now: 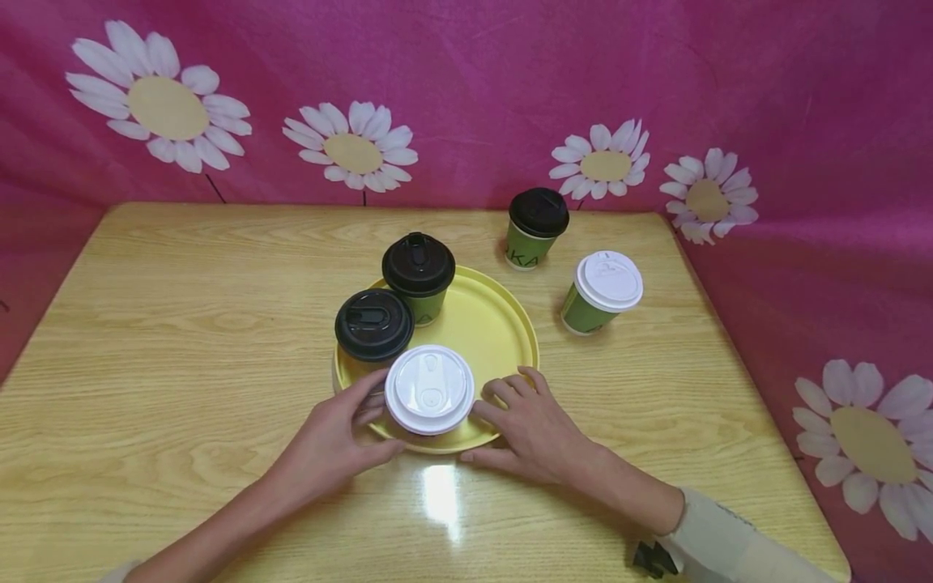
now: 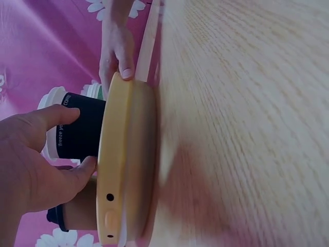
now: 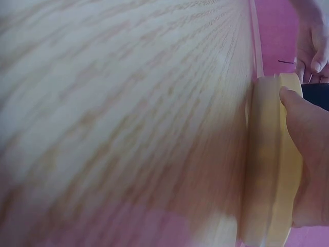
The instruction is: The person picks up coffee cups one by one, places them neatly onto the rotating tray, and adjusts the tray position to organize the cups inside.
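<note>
- Nearest, a pale sleeve (image 1: 729, 530) covers the right forearm, with a small dark piece (image 1: 656, 559) at its cuff.
- The right hand (image 1: 539, 429) grips the near right edge of a round yellow tray (image 1: 503, 332): its thumb lies on the outer wall, its fingers bend over the rim to the inside, clamped on that edge.
- The left hand (image 1: 338, 433) is at the near left of the tray, thumb and fingers spread apart beside a white-lidded cup (image 1: 430, 389); whether any fingertip touches it, I cannot tell.
- This cup stands upright on the near part of the tray, between the two hands; the left wrist view shows its dark body with pale lettering.
- Just beyond it to the left, a brown cup (image 2: 82, 211) with a black lid stands on the tray.
- Behind that, near the tray's far left edge, stands a black-lidded green cup (image 1: 426, 306).
- Off the tray to the right, a white-lidded green cup (image 1: 601, 291) stands on the wood-grained table (image 1: 182, 364).
- Farther back, another green cup (image 1: 530, 243) has a black lid and dark letters.
- Behind the table hangs a pink cloth (image 1: 466, 97) with large white daisies (image 1: 169, 107).
</note>
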The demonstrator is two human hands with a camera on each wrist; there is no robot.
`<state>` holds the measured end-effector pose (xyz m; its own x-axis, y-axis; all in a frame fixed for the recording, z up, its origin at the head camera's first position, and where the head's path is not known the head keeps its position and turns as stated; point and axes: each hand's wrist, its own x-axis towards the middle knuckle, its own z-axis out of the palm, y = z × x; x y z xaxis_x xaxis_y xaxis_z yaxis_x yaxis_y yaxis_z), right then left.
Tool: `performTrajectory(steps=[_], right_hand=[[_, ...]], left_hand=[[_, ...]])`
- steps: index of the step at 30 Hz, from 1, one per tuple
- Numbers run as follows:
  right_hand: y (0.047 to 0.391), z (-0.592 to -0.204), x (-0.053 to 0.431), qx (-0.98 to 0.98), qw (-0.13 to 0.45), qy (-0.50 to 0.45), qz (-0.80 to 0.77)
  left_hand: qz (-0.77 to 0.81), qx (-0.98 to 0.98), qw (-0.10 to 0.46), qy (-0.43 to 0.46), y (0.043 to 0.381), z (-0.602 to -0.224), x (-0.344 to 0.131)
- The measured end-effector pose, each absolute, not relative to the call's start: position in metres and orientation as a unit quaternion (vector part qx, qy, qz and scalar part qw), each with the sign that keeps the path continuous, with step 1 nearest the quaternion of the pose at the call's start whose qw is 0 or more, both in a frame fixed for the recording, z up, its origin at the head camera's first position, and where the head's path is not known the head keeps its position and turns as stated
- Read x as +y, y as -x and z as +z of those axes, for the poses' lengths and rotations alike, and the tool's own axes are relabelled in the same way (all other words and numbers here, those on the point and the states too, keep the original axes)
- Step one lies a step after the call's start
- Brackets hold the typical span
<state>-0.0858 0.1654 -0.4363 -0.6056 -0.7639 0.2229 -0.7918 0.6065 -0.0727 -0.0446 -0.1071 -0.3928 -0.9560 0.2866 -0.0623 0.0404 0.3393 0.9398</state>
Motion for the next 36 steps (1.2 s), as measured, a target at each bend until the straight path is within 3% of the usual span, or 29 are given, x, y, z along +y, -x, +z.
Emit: performTrajectory(steps=[9, 22, 28, 36], right_hand=[[0.086, -0.437, 0.166, -0.892, 0.084, -0.436, 0.083], [0.085, -0.436, 0.166, -0.893, 0.076, -0.435, 0.082], [0.086, -0.437, 0.166, -0.892, 0.077, -0.437, 0.083], [0.086, -0.438, 0.166, -0.888, 0.092, -0.442, 0.088]], left_hand=[[0.544, 0.832, 0.078, -0.079, 0.038, -0.383, -0.118], [0.455, 0.883, -0.061, -0.104, 0.029, -0.369, -0.123], [0.384, 0.902, -0.131, -0.146, 0.029, -0.362, -0.122], [0.331, 0.895, -0.156, -0.254, 0.031, -0.358, -0.112]])
